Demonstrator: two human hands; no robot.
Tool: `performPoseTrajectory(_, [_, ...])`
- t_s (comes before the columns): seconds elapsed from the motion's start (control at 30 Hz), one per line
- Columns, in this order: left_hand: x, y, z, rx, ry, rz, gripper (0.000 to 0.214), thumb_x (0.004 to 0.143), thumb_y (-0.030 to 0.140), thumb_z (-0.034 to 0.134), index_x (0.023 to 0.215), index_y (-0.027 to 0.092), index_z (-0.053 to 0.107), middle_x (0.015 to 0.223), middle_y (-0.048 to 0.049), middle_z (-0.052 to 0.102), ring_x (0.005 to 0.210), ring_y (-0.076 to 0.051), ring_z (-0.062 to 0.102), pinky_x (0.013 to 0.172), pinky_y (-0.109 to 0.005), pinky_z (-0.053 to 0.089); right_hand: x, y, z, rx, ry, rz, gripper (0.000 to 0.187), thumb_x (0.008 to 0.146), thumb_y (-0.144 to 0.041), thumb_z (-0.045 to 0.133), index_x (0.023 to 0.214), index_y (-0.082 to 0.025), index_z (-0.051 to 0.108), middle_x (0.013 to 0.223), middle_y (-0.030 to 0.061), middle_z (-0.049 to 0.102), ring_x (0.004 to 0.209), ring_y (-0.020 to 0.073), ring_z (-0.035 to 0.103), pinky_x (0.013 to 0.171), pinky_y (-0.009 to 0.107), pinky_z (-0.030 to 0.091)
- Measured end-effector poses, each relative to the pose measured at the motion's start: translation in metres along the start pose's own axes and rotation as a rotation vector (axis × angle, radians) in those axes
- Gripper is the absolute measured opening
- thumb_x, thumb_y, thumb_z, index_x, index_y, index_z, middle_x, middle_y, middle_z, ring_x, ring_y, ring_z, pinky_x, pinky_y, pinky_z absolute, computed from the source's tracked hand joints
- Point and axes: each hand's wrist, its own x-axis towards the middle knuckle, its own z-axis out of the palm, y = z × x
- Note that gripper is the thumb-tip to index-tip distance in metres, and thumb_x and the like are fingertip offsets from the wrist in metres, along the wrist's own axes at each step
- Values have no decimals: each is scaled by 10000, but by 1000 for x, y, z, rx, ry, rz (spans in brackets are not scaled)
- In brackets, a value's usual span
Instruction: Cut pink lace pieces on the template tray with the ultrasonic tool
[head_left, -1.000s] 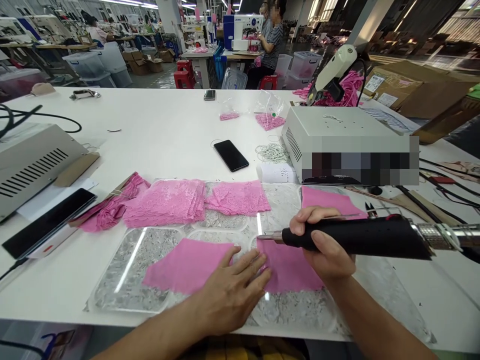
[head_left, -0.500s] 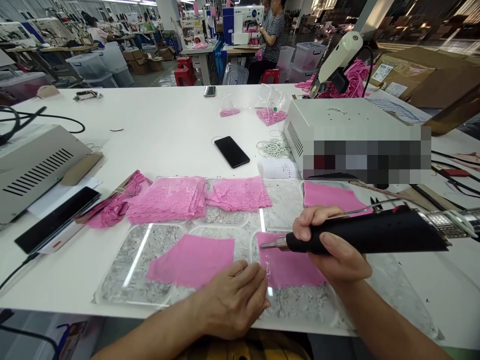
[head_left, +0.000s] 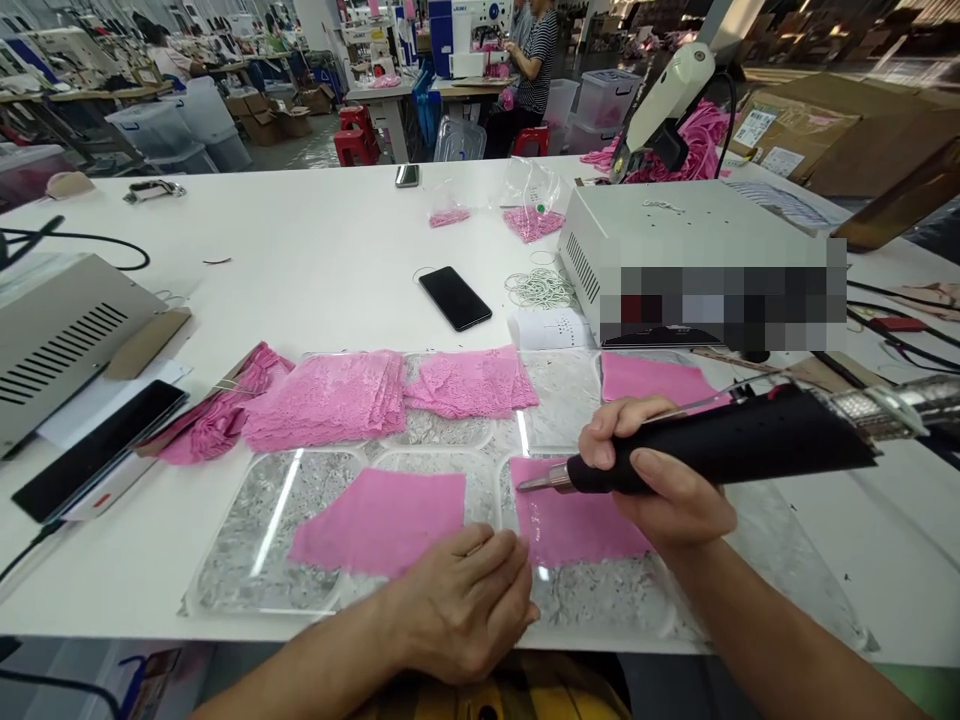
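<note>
My right hand is closed around a black handheld tool with a metal tip that points left, just above the left edge of a pink fabric piece. That piece lies on a clear plate. My left hand rests near the table's front edge with its fingers curled, touching the lower left corner of the same piece. A second pink piece lies on a clear plate to the left. Stacks of pink lace sit behind them.
A white machine box stands at the right, a grey box at the left with a dark phone before it. Another black phone and white elastic loops lie mid-table. People sit at sewing machines far back.
My left hand has slid back toward me and its fingers have curled in. The tool in my right hand has tilted slightly, tip lower at the fabric's left edge.
</note>
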Motion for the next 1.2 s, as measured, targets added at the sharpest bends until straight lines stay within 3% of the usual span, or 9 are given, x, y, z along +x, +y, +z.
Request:
performPoseTrajectory(0.13, [1,-1,-2,-8,33,31,145,892,153,551,873,39,639,832,-146,687,843,-230,637,650,-319,508,-1,-6,-5,71,21,63,134,716,-287,671,800,-187,642,753,26,604,514,98,524,472,275,450])
performPoseTrajectory(0.4, [1,-1,-2,-7,-27,-11,164,917,150,508,923,47,636,876,-151,701,859,-225,640,666,-321,517,-8,-7,-1,95,-94,110,138,733,-278,673,839,-191,655,762,29,618,535,105,556,478,265,476])
performPoseTrajectory(0.93, [-2,0,4,-46,-67,-36,133,920,159,482,881,104,596,882,-147,684,867,-213,623,663,-310,494,-11,-6,3,14,-134,83,103,742,-281,660,803,-199,644,724,22,602,502,103,541,468,264,468])
performPoseTrajectory(1.07, [0,1,3,-55,-52,-52,149,921,157,465,917,106,605,888,-143,691,868,-207,628,693,-316,503,-9,-9,1,2,-18,57,124,680,-297,655,760,-204,640,697,16,596,471,104,511,444,269,441])
performPoseTrajectory(1.2, [7,0,-11,-98,42,-169,158,922,155,469,958,121,618,897,-116,710,868,-195,637,721,-318,510,-1,-27,-8,-30,255,-26,90,618,-239,599,695,-207,632,671,6,571,484,104,486,472,279,427])
